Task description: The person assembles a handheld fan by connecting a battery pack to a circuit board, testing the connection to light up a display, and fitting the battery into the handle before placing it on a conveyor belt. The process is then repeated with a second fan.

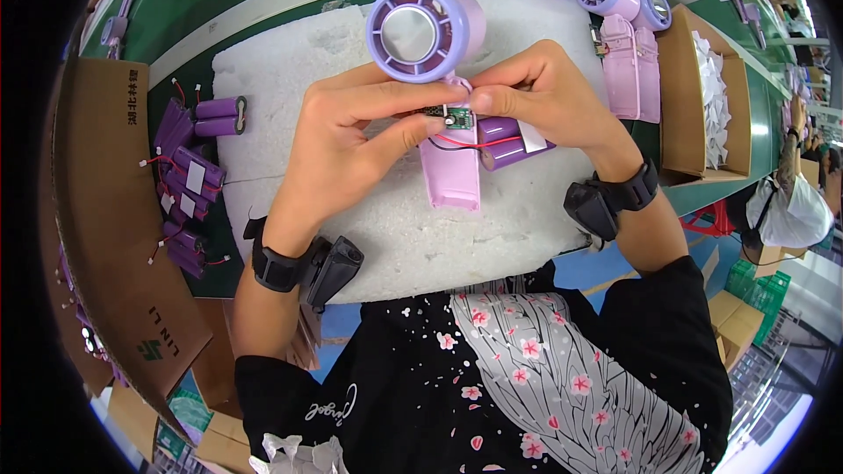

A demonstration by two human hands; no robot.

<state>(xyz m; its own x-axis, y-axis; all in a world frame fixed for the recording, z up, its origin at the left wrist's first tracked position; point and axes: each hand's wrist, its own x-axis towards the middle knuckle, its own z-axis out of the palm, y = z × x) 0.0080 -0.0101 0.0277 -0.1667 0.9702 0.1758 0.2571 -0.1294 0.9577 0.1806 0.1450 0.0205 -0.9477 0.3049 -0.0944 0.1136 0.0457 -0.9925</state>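
Observation:
A handheld fan with a lilac round head [411,33] lies over a white foam pad [369,246], its pink handle shell [452,180] pointing toward me. Inside the opened handle sits a small green circuit board [458,119]. Red and black wires run from the board area to a purple battery pack [505,142] beside the handle. My left hand [347,132] is closed on the fan, fingers below the head and thumb at the board's left edge. My right hand [540,92] pinches at the fan's neck by the board's upper right; its fingertips partly hide what they grip.
Several purple battery packs [189,180] lie left of the pad, beside a tall cardboard box [132,211]. More fan parts, including a pink shell [632,70], lie at the back right. An open carton [672,96] with white pieces stands at the right.

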